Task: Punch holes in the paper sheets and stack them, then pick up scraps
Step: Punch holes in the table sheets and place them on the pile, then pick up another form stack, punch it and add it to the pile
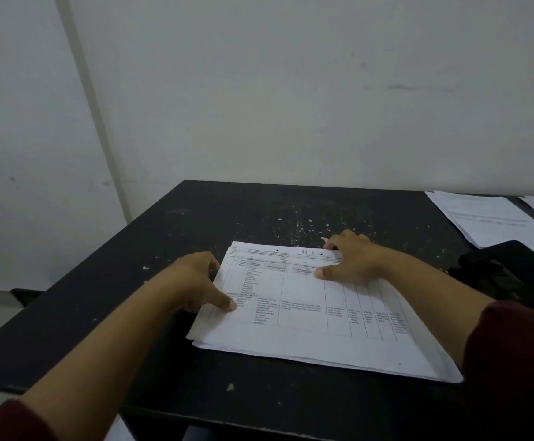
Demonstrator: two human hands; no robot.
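A stack of printed paper sheets lies on the black table, its top sheet showing a table of text and two punched holes along the far edge. My left hand grips the stack's left edge, thumb resting on top. My right hand holds the far right corner, fingers curled over the far edge and thumb pressed on the sheet. Small pale paper scraps are scattered on the table beyond the stack.
More white sheets lie at the table's far right corner. A black object, perhaps the hole punch, sits at the right edge, partly cut off. A white wall stands close behind the table. The table's left and near edges drop off.
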